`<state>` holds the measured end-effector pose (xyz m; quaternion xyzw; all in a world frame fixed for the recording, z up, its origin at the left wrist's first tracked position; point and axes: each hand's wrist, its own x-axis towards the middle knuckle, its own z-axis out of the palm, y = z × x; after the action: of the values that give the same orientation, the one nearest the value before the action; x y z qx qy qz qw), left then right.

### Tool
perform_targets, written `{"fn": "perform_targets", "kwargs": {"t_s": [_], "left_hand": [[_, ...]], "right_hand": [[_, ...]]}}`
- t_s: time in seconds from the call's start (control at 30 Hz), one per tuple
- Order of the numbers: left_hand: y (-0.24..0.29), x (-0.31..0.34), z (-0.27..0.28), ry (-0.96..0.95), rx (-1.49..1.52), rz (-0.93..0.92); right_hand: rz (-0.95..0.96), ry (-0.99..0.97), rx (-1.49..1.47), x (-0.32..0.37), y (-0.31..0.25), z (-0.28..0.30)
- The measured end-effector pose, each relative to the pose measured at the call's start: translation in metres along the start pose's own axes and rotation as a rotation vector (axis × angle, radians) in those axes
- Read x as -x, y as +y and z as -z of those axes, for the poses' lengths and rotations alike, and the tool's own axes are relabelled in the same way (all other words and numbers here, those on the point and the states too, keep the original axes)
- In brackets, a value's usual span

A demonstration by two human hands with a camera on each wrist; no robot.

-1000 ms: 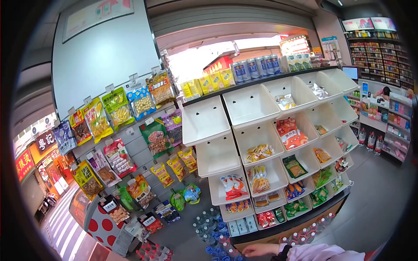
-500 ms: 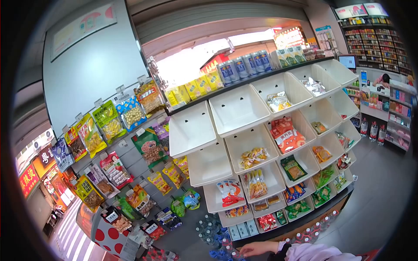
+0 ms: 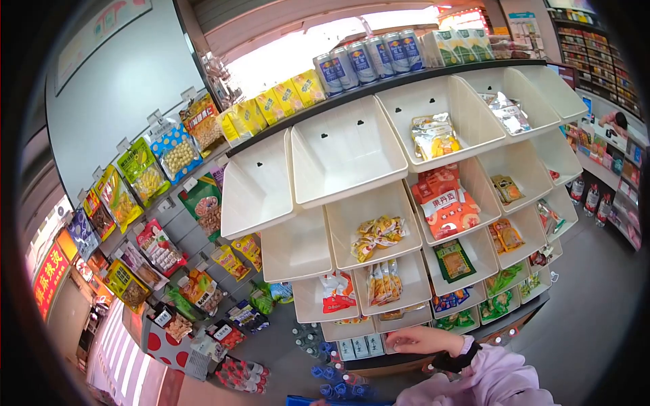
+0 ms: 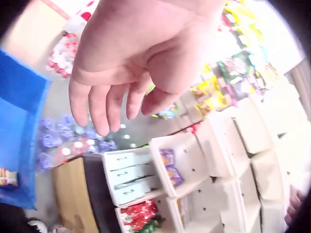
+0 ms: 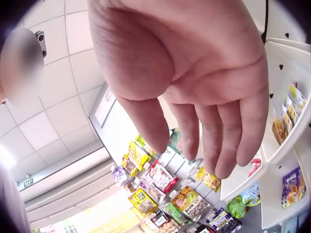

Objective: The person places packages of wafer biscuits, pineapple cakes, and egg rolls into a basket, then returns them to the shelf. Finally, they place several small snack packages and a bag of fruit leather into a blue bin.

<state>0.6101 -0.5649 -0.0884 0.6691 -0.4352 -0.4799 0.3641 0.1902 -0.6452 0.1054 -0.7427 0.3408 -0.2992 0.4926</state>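
My right hand (image 3: 416,340), with a black band and lilac sleeve behind it, hovers before the lowest bins of a tiered snack rack. In the right wrist view the same hand (image 5: 194,87) has relaxed fingers and holds nothing. My left hand (image 4: 131,63) hangs loosely with nothing in its fingers; only a sliver shows at the head view's bottom edge. Beside it is a blue crate (image 4: 19,116) with a small packet inside. Nearest the right hand are pale boxes (image 3: 359,347) in a low white bin. Above sit an orange-red bag (image 3: 447,203) and yellow snack packets (image 3: 379,237).
Drink cans (image 3: 369,57) and yellow cartons (image 3: 271,105) line the rack top. Hanging snack bags (image 3: 145,169) cover the wall at left. Bottles (image 3: 240,374) stand on the floor. Some upper bins (image 3: 349,152) hold nothing. A person (image 3: 615,123) is at a counter far right.
The view has moved closer to the rack and tilted. My right hand has risen in the view, up to the lowest bins. A blue edge and a bit of my left hand have appeared at the bottom.
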Motion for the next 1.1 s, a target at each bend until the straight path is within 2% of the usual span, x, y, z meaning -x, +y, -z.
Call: {"fn": "perform_targets", "kwargs": {"t_s": [0.07, 0.13, 0.23, 0.37, 0.43, 0.53, 0.57, 0.67, 0.7, 0.83, 0.9, 0.97, 1.1], "left_hand": [[0.063, -0.017, -0.018, -0.11, 0.075, 0.061], [0.127, -0.038, -0.035, -0.167, 0.08, -0.113], [0.242, -0.03, -0.07, -0.191, 0.062, -0.397], [0.359, -0.032, -0.118, -0.295, -0.024, -0.671], [0.399, -0.041, -0.145, -0.322, -0.143, -0.793], [0.444, -0.059, -0.187, -0.286, -0.381, -0.962], [0.452, -0.065, -0.199, -0.265, -0.46, -1.024], [0.459, -0.103, -0.229, -0.129, -0.739, -1.193], [0.461, -0.114, -0.236, -0.19, -0.759, -1.065], [0.468, -0.141, -0.252, -0.224, -1.086, -0.857], [0.472, -0.151, -0.257, -0.214, -1.222, -0.744], [0.475, -0.158, -0.26, -0.24, -1.207, -0.655], [0.485, -0.159, -0.263, -0.372, -1.143, -0.589]], "right_hand": [[0.018, 0.073, 0.042, 0.002, -0.015, 0.026], [0.024, 0.148, 0.125, 0.003, -0.042, 0.057], [0.153, 0.289, 0.067, -0.008, -0.068, 0.094], [0.261, 0.464, 0.293, -0.043, -0.079, 0.138], [0.326, 0.554, 0.521, -0.067, -0.076, 0.154], [0.275, 0.599, 0.738, -0.101, -0.054, 0.169], [0.227, 0.546, 0.793, -0.111, -0.047, 0.173], [-0.073, 0.431, 0.948, -0.129, -0.045, 0.175], [-0.091, 0.423, 0.976, -0.135, -0.041, 0.177], [-0.503, 0.186, 0.838, -0.152, -0.03, 0.193], [-0.535, 0.146, 0.903, -0.162, -0.026, 0.195], [-0.583, 0.095, 0.91, -0.168, -0.022, 0.197], [-0.501, 0.202, 0.949, -0.166, -0.013, 0.194]]}}
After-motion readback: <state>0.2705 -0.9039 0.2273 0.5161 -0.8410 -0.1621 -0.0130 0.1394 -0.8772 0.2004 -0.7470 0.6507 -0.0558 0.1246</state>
